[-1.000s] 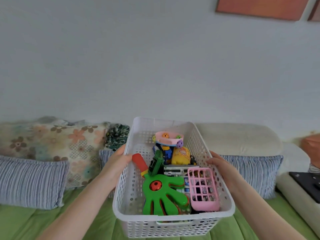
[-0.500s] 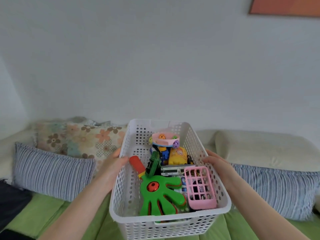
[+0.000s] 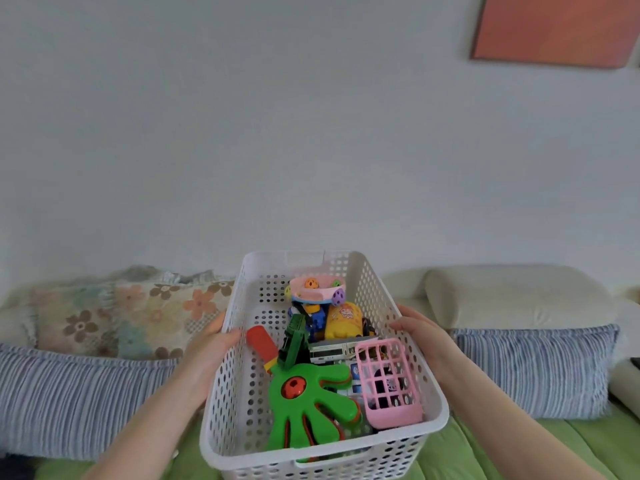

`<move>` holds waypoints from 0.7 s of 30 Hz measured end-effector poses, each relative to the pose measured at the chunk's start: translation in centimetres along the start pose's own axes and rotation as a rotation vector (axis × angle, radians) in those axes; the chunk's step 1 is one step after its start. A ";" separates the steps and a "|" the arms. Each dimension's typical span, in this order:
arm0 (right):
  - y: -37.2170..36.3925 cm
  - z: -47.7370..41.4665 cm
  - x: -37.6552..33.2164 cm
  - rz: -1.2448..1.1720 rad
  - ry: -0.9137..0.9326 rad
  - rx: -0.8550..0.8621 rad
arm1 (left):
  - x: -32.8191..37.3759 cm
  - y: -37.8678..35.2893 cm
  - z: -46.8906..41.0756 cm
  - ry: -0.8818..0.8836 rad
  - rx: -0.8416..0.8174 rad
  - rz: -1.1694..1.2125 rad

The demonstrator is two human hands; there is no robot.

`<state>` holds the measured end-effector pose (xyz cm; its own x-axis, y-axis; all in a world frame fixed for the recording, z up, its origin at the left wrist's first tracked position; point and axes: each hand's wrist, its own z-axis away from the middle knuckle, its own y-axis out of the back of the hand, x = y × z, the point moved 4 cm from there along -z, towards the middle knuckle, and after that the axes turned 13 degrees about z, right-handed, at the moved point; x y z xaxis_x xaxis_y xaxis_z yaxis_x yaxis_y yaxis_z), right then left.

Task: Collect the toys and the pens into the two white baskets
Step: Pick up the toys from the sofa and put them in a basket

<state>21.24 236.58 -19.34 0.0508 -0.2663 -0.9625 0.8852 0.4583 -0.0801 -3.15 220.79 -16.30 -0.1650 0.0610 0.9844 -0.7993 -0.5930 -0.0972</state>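
White perforated plastic: the basket (image 3: 242, 393) sits between your two hands, over the green sofa seat (image 3: 519, 448). Its base is out of view, so you cannot tell whether it rests there.

Your left hand (image 3: 207, 344) clasps the long wall on its side, with the thumb hooked over the rim and the fingers behind the wall. Your right hand (image 3: 422, 336) clasps the opposite rim in the same way.

Contents:
- a green clapper (image 3: 304, 407) nearer you than either thumb
- a pink grid toy (image 3: 388, 382) just inside your right hand
- small toys piled beyond both thumbs

No pens can be made out.

Judgement: the load looks light but loose, and it lies towards your right hand, so expect a tilt that way. The thin walls will likely flex and the smooth plastic may slip. The rolled rim is the stiffest hold. The handle slot (image 3: 332, 460) in the near end wall is an alternative. Keep the basket level.
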 end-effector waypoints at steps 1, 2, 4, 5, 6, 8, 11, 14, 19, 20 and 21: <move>-1.0 0.2 0.3 -0.002 0.001 0.015 | 0.3 1.0 -0.3 0.012 -0.025 -0.007; -1.9 0.3 0.6 0.002 0.006 0.030 | 0.5 2.0 -0.7 0.021 -0.044 -0.014; -3.7 0.9 1.1 0.014 0.019 0.068 | 1.1 3.8 -1.3 0.016 -0.074 -0.012; -4.5 1.3 1.2 0.019 0.023 0.077 | 1.6 4.4 -1.4 0.012 -0.082 -0.010; -5.3 1.6 1.4 0.016 0.025 0.084 | 2.0 5.1 -1.4 0.015 -0.090 -0.021; -6.6 2.7 1.5 0.004 0.021 0.101 | 2.5 6.1 -1.4 0.013 -0.112 -0.047; -7.3 3.9 1.4 -0.003 0.000 0.146 | 3.1 6.7 -1.0 -0.001 -0.201 -0.097; -7.4 5.0 1.1 0.001 -0.010 0.202 | 3.7 6.6 -0.7 0.001 -0.231 -0.101; -5.8 7.3 0.3 0.028 -0.015 0.316 | 3.8 5.2 -0.1 0.025 -0.288 -0.119; -5.1 8.1 0.4 0.032 -0.012 0.346 | 3.8 4.5 0.2 0.030 -0.308 -0.122; -4.8 8.7 0.3 0.032 -0.009 0.358 | 3.9 4.0 0.3 0.033 -0.325 -0.111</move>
<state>21.02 226.95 -17.04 0.0841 -0.2642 -0.9608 0.9888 0.1412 0.0477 -6.83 218.41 -12.78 -0.0807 0.1396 0.9869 -0.9550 -0.2945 -0.0365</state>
